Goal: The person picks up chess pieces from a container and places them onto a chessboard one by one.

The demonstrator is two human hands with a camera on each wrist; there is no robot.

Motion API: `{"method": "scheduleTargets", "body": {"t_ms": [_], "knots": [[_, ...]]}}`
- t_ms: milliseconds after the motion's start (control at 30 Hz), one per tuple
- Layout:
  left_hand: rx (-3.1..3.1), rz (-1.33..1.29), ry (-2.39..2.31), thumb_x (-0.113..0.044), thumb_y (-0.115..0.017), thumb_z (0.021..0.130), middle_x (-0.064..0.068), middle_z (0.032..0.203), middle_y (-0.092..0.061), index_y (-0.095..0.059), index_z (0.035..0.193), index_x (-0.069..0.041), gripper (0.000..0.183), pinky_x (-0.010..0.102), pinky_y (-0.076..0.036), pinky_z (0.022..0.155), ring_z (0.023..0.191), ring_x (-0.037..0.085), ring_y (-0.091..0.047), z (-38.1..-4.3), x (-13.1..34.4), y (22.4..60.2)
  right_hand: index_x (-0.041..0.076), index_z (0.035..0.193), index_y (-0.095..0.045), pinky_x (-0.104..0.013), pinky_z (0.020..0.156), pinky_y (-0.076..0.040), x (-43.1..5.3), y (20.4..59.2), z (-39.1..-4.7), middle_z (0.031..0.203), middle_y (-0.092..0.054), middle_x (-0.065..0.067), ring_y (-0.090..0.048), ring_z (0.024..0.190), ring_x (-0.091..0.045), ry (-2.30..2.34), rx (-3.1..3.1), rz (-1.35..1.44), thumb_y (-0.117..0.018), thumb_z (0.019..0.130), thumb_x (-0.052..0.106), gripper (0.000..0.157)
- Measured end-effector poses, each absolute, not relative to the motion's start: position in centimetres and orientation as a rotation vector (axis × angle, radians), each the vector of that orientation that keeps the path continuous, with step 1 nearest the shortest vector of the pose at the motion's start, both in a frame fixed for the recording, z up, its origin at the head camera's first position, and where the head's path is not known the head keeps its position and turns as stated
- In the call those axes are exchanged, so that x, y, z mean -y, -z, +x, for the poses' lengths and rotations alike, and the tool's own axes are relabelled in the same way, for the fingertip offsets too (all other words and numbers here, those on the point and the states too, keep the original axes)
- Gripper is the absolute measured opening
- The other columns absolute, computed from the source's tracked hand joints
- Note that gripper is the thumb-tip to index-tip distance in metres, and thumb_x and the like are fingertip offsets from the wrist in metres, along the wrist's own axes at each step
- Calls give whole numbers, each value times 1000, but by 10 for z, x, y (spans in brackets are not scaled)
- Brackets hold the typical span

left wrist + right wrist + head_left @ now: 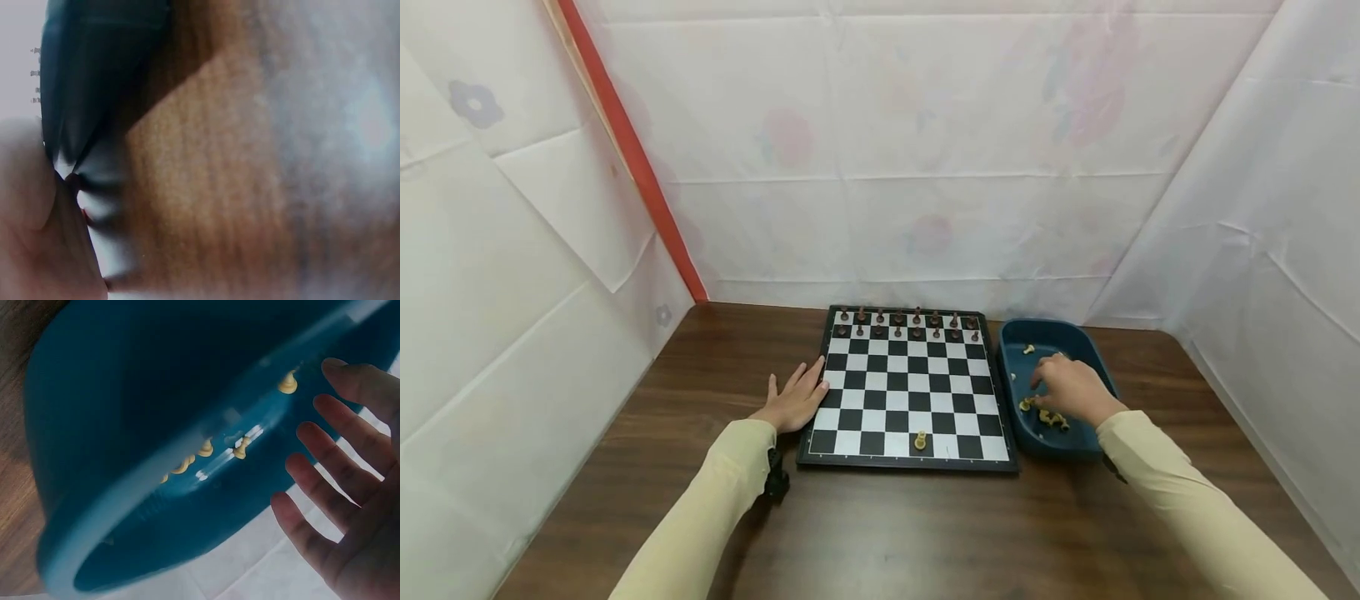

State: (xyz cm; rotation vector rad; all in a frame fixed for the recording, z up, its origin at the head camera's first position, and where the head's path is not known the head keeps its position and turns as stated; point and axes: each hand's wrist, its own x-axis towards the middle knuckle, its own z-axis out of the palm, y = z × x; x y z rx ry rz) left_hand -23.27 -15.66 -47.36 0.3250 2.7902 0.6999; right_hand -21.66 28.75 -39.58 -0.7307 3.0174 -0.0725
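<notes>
Plainly, the left hand (792,403) lies palm down at the board's 9 o'clock, fingers fanned, with the thumb and index tip lapping over the frame of the board (897,379). Its grip is spread wide and has hold of nothing. The left sleeve (707,508) runs up from 7 o'clock, aiming the hand towards 1 o'clock, with the forearm slanting over the bench (887,533).

The right hand (1072,390) hangs over the tray (1057,447), at the board's 3 o'clock. Its sleeve (1195,492) comes in from between 4 and 5 o'clock, and the fingers point towards 10, bent a little downward at the knuckles. From the right wrist, the digits look nearly straight and separated, the thumb uppermost, palm bare; that grip is loose, well apart, and holds nothing. The thumb tip is near a pale piece (287,384).

Other pale pieces (1052,418) lie in the tray, mostly in a cluster around its 6 o'clock, below the right hand; one lies on its own at 11 (1028,349). A single pale pawn-like piece (920,440) stands on the board at 6 o'clock, in the nearest row. Dark pieces (898,325) fill two rows at 12.
</notes>
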Motion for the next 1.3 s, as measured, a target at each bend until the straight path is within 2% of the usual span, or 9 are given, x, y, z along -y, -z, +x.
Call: {"method": "scheduleTargets", "body": {"t_ms": [267,533,800,1300], "knots": [[-2781,347,-711,-40,-21,105,11,159,-10,-2,155,-14,60,65,15,103,145,31,-3,-231,152,472,11,80,-75,-38,60,-52,-289,398,-221,84,-62,-5,-59,76,-22,-19,-2995,-695,-80,76,15,8],[-2804,341,-706,-41,-20,105,9,159,-11,-2,155,-15,59,64,15,103,145,30,-3,-235,152,473,11,80,-75,-39,62,-53,-289,400,-229,87,-64,-5,-58,77,-21,-4,-2975,-651,-78,77,14,5],[-2802,333,-702,-40,-21,105,9,159,-11,-2,155,-14,59,64,15,103,145,30,-3,-233,152,474,13,76,-75,-37,59,-51,-290,408,-230,81,-60,1,-56,74,-19,-5,-2982,-704,-78,77,15,4],[-2800,322,-713,-39,-21,105,11,159,-12,-3,155,-13,59,64,16,103,145,31,-3,-232,156,479,15,77,-73,-35,58,-51,-287,412,-231,86,-63,-3,-56,70,-16,8,-2989,-686,-76,78,16,4]]}}
